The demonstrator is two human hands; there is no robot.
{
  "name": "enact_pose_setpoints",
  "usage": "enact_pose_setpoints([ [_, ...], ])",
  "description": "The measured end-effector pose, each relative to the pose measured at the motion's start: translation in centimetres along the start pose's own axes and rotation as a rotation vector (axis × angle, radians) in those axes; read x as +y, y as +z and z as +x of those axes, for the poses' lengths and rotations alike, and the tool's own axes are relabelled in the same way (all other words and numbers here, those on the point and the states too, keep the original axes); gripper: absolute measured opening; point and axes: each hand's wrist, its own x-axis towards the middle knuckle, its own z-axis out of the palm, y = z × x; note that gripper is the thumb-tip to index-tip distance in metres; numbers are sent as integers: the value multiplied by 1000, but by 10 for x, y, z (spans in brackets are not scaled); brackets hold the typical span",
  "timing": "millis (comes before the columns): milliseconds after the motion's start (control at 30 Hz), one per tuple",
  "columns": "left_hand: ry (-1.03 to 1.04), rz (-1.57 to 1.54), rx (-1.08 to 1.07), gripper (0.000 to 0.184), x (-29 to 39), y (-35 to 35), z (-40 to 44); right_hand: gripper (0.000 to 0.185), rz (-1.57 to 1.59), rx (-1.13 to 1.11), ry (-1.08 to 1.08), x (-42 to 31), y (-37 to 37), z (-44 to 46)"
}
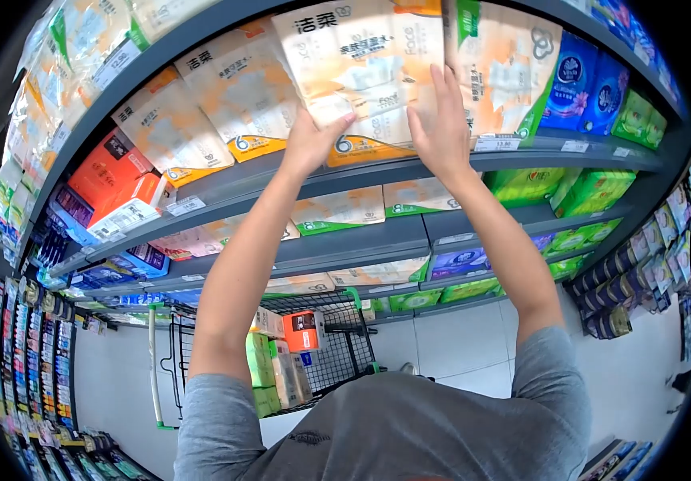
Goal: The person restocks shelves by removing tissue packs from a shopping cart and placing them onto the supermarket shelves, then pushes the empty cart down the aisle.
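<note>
A cream and orange pack of facial tissues (361, 68) is between my hands at the front of the upper shelf. My left hand (313, 144) is closed on its lower left corner, thumb across the front and the other fingers mostly hidden. At the lower right edge, my right hand (444, 132) presses against the pack with its thumb and fingers. Just below the pack shows another tissue pack with an orange band (373, 152), marked 6. More packs of the same kind (241, 88) stand to the left, and a green-edged tissue pack (513, 72) stands at the right.
The grey shelf edge (385, 174) runs below my hands, carrying price tags. Red-orange boxes (113, 180) stand at left, blue tissue packs (571, 84) at right. A shopping cart (341, 333) with several packs and an orange-red box (303, 331) stands below my left arm.
</note>
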Motion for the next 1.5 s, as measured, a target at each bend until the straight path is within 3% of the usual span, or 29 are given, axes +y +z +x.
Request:
enact_pose_setpoints([
  [200,-102,-3,-162,69,-7,-8,9,65,-53,-39,-4,-12,10,-12],
  [267,-96,39,-72,72,8,-10,-12,62,-146,-23,-32,-31,1,-21],
  [333,102,351,104,64,27,-15,-48,56,-96,-29,-94,-49,-6,-39],
  [367,223,322,153,57,30,-21,-69,49,4,-63,-106,-54,-8,-57],
  [467,309,282,10,37,18,-47,-152,28,193,-265,-2,-65,-5,-139],
  [533,167,374,-48,26,-12,-66,-222,23,296,-629,328,-58,0,-239],
  [600,-44,452,-5,17,-55,-99,-297,24,189,-1048,646,-45,-11,-378],
  [633,-170,549,70,16,-68,-119,-334,31,125,-1386,557,-26,-27,-466],
  [667,-251,552,149,17,-81,-146,-374,35,4,-1593,720,-37,-63,-518],
  [700,-371,679,216,16,-77,-174,-408,39,-44,-1481,629,-41,-112,-601],
  [733,-455,772,266,16,-74,-206,-441,42,-83,-2045,666,-60,-137,-592],
  [800,-594,878,463,15,-66,-267,-508,34,-164,-1951,1070,-96,-197,-589],
  [833,-693,942,535,15,-56,-298,-535,31,18,-1671,1070,-104,-228,-583],
  [867,-790,1005,600,15,-49,-326,-560,31,43,-1710,1024,-96,-245,-590],
  [933,-931,887,837,17,-43,-368,-600,30,-16,-1771,1535,-77,-246,-583],
  [967,-952,889,835,17,-41,-374,-606,30,-95,-1770,1772,-68,-246,-580],
  [1000,-952,843,872,17,-40,-382,-605,31,-107,-1647,2090,-42,-250,-597],
  [1067,-959,789,915,18,-52,-388,-606,27,-357,-1794,1436,-32,-209,-585],
  [1100,-930,717,875,18,-63,-387,-606,30,-376,-2022,275,-14,-186,-590],
  [1133,-898,643,835,18,-74,-384,-604,30,-482,-1845,283,-18,-149,-576],
  [1200,-966,595,755,18,-99,-374,-592,33,-417,-1405,865,-60,-65,-513],
  [1300,-970,571,604,24,-161,-364,-584,28,-209,-1276,726,-130,39,-452],
  [1367,-998,504,508,30,-208,-360,-582,23,8,-1283,795,-195,85,-413],
  [1500,-1056,516,447,38,-279,-356,-573,33,330,-1319,667,-289,120,-402],
])
